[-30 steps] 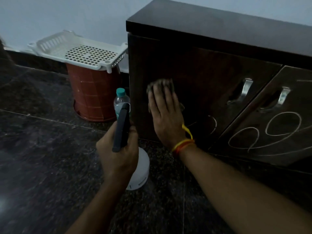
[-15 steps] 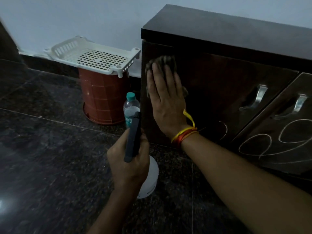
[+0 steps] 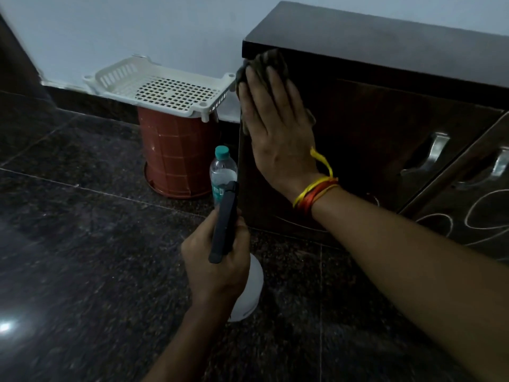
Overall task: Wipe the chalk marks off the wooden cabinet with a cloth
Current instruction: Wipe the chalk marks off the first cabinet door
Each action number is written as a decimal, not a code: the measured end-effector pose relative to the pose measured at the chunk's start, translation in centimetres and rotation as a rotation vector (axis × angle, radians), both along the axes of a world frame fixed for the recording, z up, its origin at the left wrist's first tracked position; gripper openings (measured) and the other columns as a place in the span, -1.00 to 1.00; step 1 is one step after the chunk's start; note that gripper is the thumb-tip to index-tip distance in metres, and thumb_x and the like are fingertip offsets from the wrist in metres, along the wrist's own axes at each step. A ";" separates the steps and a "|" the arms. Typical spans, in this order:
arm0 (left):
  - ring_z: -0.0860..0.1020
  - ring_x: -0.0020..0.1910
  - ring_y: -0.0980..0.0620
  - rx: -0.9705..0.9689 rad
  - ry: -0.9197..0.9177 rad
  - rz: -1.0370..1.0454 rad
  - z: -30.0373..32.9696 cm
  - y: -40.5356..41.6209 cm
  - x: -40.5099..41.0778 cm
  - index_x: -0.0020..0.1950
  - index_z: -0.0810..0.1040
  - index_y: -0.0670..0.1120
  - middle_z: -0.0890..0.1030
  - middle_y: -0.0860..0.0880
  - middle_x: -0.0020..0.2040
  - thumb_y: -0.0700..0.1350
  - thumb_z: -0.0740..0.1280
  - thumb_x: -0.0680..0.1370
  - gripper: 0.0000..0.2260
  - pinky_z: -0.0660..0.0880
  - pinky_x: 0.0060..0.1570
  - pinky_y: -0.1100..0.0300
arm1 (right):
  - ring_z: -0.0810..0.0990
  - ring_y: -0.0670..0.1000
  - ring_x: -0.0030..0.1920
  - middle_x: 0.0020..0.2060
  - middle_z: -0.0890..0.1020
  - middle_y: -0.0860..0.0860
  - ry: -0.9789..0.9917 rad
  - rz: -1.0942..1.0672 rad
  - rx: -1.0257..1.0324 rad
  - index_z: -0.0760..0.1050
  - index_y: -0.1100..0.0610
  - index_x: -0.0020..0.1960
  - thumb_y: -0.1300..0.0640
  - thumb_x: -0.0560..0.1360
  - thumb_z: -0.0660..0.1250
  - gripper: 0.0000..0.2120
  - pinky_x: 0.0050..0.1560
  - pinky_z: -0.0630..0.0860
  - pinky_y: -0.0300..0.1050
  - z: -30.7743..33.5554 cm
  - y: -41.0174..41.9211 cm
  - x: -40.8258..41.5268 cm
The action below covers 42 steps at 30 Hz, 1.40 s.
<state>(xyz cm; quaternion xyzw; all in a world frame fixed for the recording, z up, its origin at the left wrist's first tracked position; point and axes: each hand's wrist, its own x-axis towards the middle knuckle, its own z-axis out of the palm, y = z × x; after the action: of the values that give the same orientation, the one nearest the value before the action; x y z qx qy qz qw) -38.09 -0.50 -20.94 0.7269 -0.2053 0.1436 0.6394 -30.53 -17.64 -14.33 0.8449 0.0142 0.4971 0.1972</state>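
Observation:
A dark wooden cabinet (image 3: 385, 117) fills the right side. My right hand (image 3: 275, 128) lies flat, fingers straight, and presses a dark cloth (image 3: 268, 60) against the top left corner of the left door. White chalk loops (image 3: 473, 213) cover the lower part of the right door, and a faint chalk trace (image 3: 374, 198) shows just past my wrist. My left hand (image 3: 217, 263) grips a white spray bottle (image 3: 252, 288) with a black trigger head (image 3: 224, 221), held low in front of the cabinet.
A clear water bottle with a teal cap (image 3: 222, 172) stands on the floor by the cabinet's left edge. Behind it a white perforated basket (image 3: 162, 88) rests on an upturned red bucket (image 3: 176, 155). Dark polished stone floor (image 3: 82, 230) spreads to the left.
My right hand has slid the cloth upward from mid-door to the door's top left corner. My left hand keeps hold of the spray bottle. The view has shifted leftward.

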 end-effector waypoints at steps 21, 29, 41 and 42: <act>0.44 -0.51 -0.10 0.065 0.036 0.007 -1.2 0.6 0.0 -0.23 0.46 -0.02 0.47 -0.12 -0.46 0.00 0.26 0.50 -0.85 0.38 -0.50 -0.08 | -0.02 0.17 0.51 0.52 0.06 0.12 0.310 -0.073 -0.045 -0.06 0.24 0.53 0.26 0.61 -0.13 -0.51 0.52 -0.17 0.11 -11.0 0.1 -2.5; 0.46 -0.51 -0.12 0.087 0.039 0.053 -1.7 1.2 0.6 -0.25 0.50 0.07 0.49 -0.13 -0.47 0.00 0.26 0.47 -0.88 0.41 -0.50 -0.10 | 0.08 0.11 0.52 0.53 0.11 0.07 0.697 -0.172 -0.263 0.09 0.16 0.51 0.14 0.54 -0.04 -0.46 0.49 -0.21 0.10 -15.6 -0.2 -4.2; 0.46 -0.50 -0.12 0.101 0.096 0.060 -1.7 0.5 0.4 -0.31 0.46 0.05 0.49 -0.14 -0.44 -0.03 0.28 0.48 -0.84 0.39 -0.47 -0.06 | -0.15 0.13 0.54 0.55 -0.12 0.10 0.966 -0.100 -0.245 -0.08 0.21 0.54 0.14 0.61 -0.01 -0.47 0.39 -0.39 0.09 -17.4 0.3 -4.7; 0.46 -0.50 -0.12 0.095 0.094 0.060 -1.6 0.6 0.5 -0.31 0.46 0.03 0.48 -0.14 -0.44 0.00 0.26 0.47 -0.84 0.38 -0.48 -0.05 | -0.18 0.13 0.53 0.55 -0.14 0.10 1.021 -0.092 -0.238 -0.09 0.22 0.53 0.15 0.62 -0.01 -0.46 0.37 -0.42 0.08 -17.7 0.5 -4.6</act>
<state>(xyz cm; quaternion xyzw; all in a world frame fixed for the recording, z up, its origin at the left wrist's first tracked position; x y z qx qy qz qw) -37.55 0.12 -22.56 0.7682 -0.1597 0.1184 0.6085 -35.15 -17.11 -32.03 0.9510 0.1277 0.0080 0.2814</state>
